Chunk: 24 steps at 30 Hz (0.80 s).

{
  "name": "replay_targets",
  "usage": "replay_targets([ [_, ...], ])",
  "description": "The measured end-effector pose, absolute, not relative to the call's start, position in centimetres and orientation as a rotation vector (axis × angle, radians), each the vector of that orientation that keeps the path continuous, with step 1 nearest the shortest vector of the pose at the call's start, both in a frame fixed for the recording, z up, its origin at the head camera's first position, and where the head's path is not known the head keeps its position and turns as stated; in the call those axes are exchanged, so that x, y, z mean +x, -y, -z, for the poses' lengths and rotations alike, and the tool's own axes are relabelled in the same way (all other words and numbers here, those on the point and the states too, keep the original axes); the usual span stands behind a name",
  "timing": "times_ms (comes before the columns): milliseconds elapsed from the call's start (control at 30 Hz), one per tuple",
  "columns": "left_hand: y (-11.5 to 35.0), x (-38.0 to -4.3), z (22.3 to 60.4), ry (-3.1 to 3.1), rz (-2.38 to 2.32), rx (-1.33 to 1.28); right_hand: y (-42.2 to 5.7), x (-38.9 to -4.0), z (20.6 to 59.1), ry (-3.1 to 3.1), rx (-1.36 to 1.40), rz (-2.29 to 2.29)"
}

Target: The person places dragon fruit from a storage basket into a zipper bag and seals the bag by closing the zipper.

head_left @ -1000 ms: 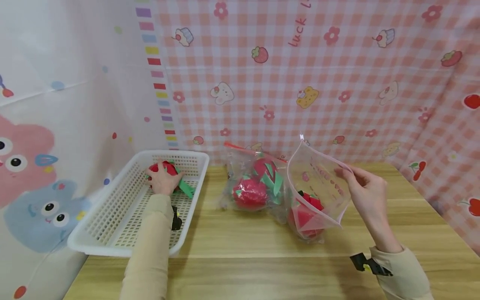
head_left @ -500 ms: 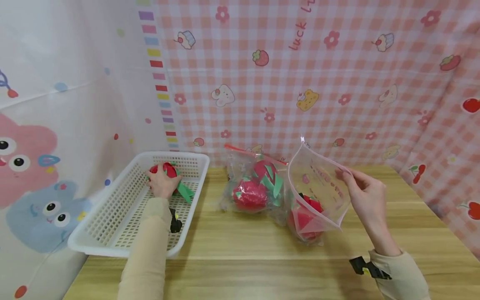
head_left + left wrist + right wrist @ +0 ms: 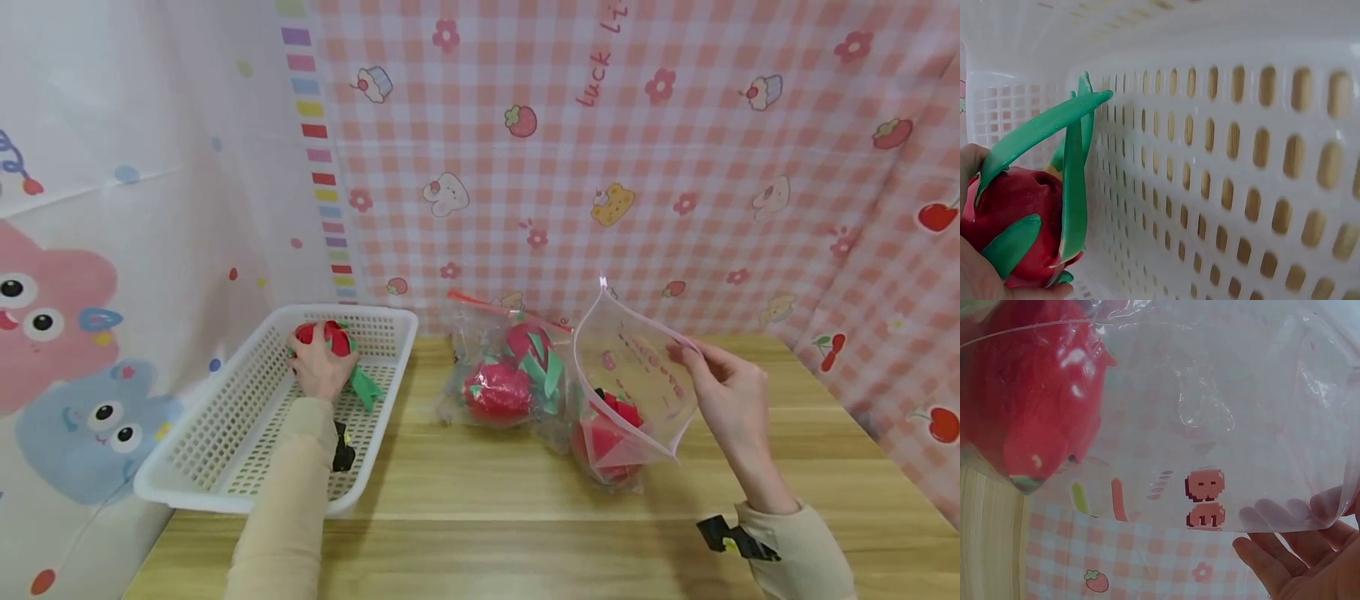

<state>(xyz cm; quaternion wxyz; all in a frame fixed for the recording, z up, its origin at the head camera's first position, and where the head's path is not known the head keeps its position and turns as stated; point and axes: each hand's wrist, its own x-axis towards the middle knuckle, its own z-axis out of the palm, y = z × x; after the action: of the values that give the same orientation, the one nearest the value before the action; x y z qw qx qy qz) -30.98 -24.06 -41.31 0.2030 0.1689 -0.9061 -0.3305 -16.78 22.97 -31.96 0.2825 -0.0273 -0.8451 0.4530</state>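
My left hand grips a red dragon fruit with long green leaf-like scales, at the far end of the white basket. In the left wrist view, its fingers and thumb curl round the fruit's near side. On the right, my right hand pinches the pink-edged rim of a clear zip bag, its mouth spread wide. Another dragon fruit sits in the bottom of that bag. Pink printed figures show on the bag's film in the right wrist view.
Left of the open-mouthed bag stands a second clear bag with a red zip, holding two dragon fruits. Wooden table lies beneath everything. A checked pink cloth hangs behind, and a white patterned one at left.
My left hand and the dragon fruit in it have shifted slightly left inside the basket, and its green leaves have swung downward. My right hand keeps its pinch on the bag's rim.
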Motion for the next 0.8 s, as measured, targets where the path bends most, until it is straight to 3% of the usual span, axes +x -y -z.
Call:
replay_targets([
  [800, 22.3, -30.1, 37.1, 2.463, 0.721, 0.085, -22.6, -17.3, 32.2, 2.231, -0.080, -1.245],
])
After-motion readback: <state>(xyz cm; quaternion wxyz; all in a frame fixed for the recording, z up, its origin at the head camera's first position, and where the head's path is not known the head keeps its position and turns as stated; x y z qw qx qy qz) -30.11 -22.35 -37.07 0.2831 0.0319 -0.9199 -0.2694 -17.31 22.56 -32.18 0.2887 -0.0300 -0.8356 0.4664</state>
